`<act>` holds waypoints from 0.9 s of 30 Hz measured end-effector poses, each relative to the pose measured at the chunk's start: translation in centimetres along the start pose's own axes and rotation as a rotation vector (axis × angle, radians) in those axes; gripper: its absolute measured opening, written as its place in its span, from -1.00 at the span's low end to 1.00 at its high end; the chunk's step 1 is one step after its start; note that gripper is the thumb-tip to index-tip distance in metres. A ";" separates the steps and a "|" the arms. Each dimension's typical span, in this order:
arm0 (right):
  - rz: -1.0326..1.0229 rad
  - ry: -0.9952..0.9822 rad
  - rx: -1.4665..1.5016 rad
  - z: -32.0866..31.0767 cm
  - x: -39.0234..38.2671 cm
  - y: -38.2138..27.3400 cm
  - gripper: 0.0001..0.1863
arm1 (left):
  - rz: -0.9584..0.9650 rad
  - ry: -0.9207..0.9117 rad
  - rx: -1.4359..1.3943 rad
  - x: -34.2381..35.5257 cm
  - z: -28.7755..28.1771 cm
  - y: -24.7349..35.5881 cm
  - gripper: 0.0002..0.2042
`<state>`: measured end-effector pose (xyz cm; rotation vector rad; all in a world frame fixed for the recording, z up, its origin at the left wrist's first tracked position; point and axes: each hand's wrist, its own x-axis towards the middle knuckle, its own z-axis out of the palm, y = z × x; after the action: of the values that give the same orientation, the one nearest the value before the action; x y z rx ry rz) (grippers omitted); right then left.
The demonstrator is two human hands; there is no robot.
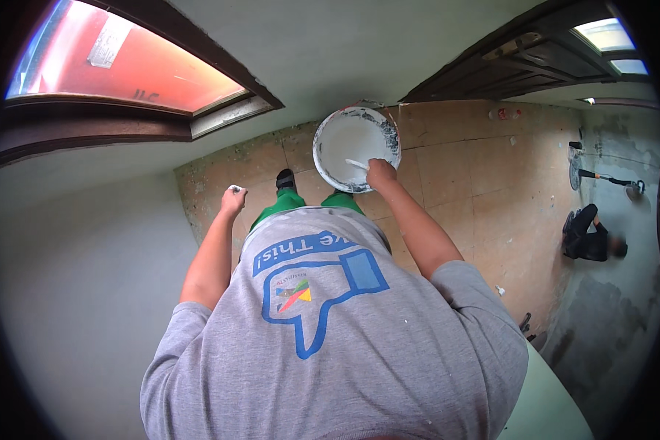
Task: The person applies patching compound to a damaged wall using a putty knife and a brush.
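A round white bucket (320, 163) stands on the floor in front of my feet, with pale, creamy material inside and dark smears along its rim. My right hand (381, 174) is closed around a thin white stick-like tool (357, 163) that reaches over the bucket's opening. Whether its tip touches the material cannot be made out. Off to the left, away from the bucket, my left hand (232, 199) is closed on something small and whitish, too small to name.
Tan tiles (447, 172) cover the floor. A dark-framed window (220, 121) is at upper left, a dark panelled door (521, 66) at upper right. Another person (590, 236) in dark clothes is low by the right wall, near a long-handled tool (605, 178). A pale wall (88, 257) runs along my left.
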<state>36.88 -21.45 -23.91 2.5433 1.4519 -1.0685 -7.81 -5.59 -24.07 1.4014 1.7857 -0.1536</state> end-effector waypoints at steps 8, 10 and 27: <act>-0.243 -0.050 -0.196 1.3 2.4 -1.4 -0.79 | -0.037 0.174 0.191 -3.3 3.0 -0.9 -0.61; -0.260 -0.046 -0.235 1.7 3.2 -1.5 -0.78 | 0.043 0.251 0.164 -4.5 3.9 0.0 -0.65; -0.091 -0.237 0.027 2.9 8.2 -1.5 -0.60 | 0.243 0.394 -0.017 -7.9 5.2 1.5 -0.83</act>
<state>36.84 -15.39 -30.41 2.2903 1.5104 -1.3571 -3.60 -13.80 -21.61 1.7101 1.8977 0.2848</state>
